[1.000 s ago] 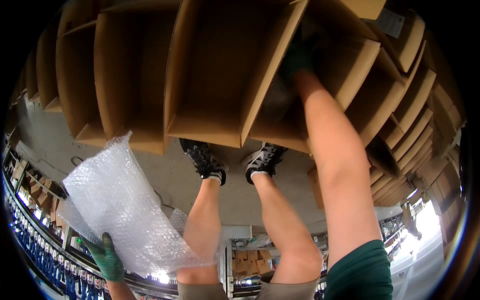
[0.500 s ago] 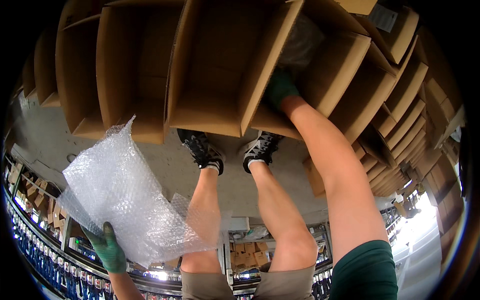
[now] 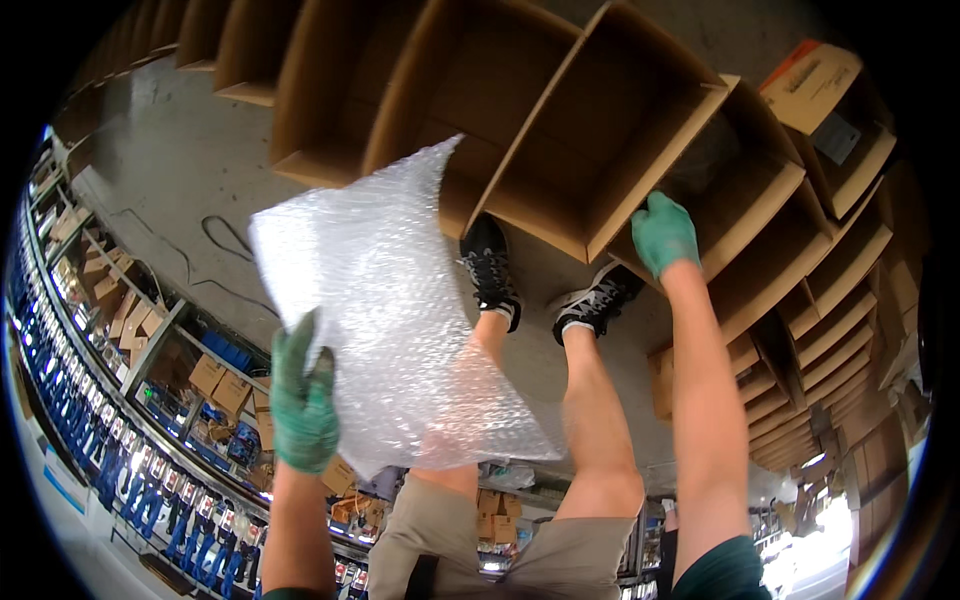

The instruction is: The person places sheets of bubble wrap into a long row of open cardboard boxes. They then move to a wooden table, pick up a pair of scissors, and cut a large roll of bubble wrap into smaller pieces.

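Bubble wrap (image 3: 385, 310) and cardboard box (image 3: 755, 210).
Left hand (image 3: 305, 410) grasping the wrap; right hand (image 3: 665, 235) at the box's edge, grip unclear.

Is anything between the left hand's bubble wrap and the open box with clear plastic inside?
Yes: another open box sits between the bubble wrap and the box with plastic inside; the right hand is at that box's near edge. Nothing visible separates the left hand from the wrap.

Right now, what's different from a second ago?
The right hand has drawn back from deep inside a carton to its near edge. The left hand has moved forward and rightward with the bubble wrap. Unchanged: its grip on the bubble wrap.
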Motion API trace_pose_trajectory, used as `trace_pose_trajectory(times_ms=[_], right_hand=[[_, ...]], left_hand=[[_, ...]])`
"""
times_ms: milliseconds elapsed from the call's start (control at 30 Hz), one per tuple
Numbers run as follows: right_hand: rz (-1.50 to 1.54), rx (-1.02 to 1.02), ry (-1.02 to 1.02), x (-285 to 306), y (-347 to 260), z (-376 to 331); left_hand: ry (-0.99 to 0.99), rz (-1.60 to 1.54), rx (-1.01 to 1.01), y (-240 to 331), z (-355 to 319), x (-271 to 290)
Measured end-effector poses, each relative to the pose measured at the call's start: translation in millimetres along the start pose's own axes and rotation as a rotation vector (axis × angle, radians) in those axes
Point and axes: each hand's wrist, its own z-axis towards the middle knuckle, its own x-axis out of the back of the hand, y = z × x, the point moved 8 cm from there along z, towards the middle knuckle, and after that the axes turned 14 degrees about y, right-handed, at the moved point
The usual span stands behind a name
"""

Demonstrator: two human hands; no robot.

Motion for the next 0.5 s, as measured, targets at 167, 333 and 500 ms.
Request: trace_pose_trajectory(times_ms=[167, 333, 500], right_hand=[[0.826, 0.194, -0.169, 115, -152, -172], [0.549, 0.407, -0.296, 106, -216, -234], [1.424, -0.269, 0.065, 121, -180, -222]], left_hand=[[-0.022, 0.322, -0.42, 79, -29, -33], [0.066, 0.314, -0.556, 92, -59, -40], [0.142, 0.253, -0.457, 82, -63, -19]])
